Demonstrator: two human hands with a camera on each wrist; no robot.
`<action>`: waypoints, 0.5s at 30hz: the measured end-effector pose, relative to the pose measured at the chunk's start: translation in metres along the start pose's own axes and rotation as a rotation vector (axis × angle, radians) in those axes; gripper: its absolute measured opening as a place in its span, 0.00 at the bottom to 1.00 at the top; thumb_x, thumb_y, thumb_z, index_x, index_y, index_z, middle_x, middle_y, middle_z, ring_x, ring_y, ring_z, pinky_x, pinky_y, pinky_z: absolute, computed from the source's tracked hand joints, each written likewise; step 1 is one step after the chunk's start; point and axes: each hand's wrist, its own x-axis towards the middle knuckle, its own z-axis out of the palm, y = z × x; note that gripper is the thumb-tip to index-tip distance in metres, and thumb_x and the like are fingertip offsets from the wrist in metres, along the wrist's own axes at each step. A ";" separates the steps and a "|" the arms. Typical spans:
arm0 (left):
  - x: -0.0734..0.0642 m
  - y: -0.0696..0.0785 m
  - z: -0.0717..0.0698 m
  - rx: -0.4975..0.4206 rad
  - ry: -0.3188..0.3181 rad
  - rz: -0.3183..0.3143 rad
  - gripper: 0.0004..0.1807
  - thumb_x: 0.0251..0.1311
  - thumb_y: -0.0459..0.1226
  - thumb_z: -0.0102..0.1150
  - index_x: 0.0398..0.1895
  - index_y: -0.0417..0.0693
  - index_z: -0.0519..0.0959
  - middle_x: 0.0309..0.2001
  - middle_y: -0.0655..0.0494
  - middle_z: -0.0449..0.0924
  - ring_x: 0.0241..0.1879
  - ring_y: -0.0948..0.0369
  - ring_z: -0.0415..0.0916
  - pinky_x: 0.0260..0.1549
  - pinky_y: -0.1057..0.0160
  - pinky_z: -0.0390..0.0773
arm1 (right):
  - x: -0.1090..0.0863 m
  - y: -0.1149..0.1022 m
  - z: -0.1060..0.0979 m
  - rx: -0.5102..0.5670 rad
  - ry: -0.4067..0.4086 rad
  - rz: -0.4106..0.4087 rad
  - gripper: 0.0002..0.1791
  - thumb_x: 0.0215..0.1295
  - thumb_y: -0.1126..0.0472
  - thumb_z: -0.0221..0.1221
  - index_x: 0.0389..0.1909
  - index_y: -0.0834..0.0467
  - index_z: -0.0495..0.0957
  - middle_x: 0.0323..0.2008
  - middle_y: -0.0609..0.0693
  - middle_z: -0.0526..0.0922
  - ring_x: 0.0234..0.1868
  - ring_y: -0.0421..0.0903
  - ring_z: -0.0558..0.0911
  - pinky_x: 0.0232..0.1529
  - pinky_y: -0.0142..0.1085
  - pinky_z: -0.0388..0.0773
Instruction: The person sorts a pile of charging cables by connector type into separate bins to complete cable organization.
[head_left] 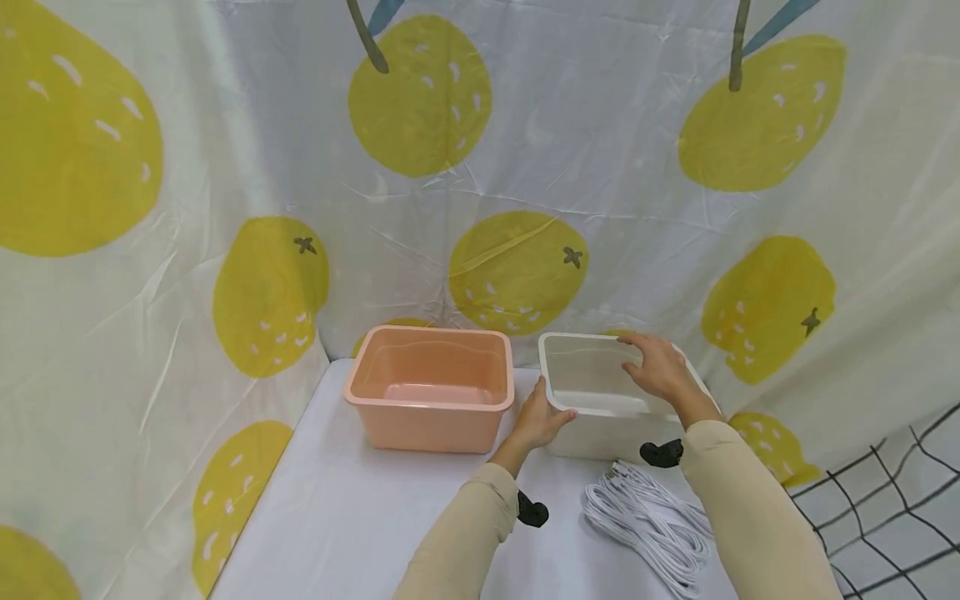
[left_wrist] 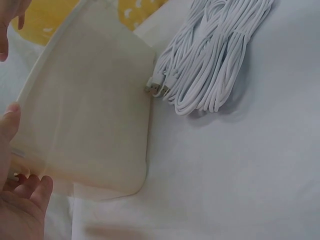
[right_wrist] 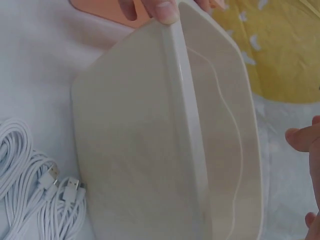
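A white plastic bin (head_left: 600, 433) stands at the right of the white-covered surface. My left hand (head_left: 538, 421) grips its near left corner, thumb over the front rim and fingers along the left side below the rim. Above the bin's right part hovers my right hand (head_left: 656, 367), fingers loosely bent and holding nothing; in the right wrist view its fingers (right_wrist: 305, 137) show apart from the rim. Bundled white USB cables (head_left: 648, 525) lie on the surface in front of the bin, with metal plugs (right_wrist: 72, 185) close by its wall.
To the left stands a peach-coloured bin (head_left: 431, 429). A lemon-print curtain (head_left: 600, 150) hangs behind and at the sides. The white cloth (head_left: 360, 517) covers the surface. A black wire grid (head_left: 892, 492) is at the lower right.
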 end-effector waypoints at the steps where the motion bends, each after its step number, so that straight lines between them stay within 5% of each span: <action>1: 0.000 0.001 0.000 -0.002 -0.008 -0.009 0.46 0.63 0.41 0.73 0.77 0.38 0.57 0.64 0.40 0.74 0.64 0.44 0.72 0.65 0.45 0.69 | -0.001 0.000 0.000 0.004 0.004 -0.010 0.27 0.65 0.63 0.65 0.65 0.62 0.77 0.63 0.69 0.76 0.63 0.73 0.71 0.56 0.71 0.67; 15: 0.000 0.001 0.000 -0.010 -0.002 -0.015 0.45 0.62 0.41 0.74 0.76 0.38 0.58 0.62 0.37 0.75 0.63 0.44 0.73 0.64 0.46 0.70 | -0.013 -0.006 -0.001 0.040 0.086 -0.137 0.25 0.60 0.66 0.68 0.59 0.69 0.78 0.50 0.66 0.84 0.52 0.68 0.81 0.54 0.61 0.74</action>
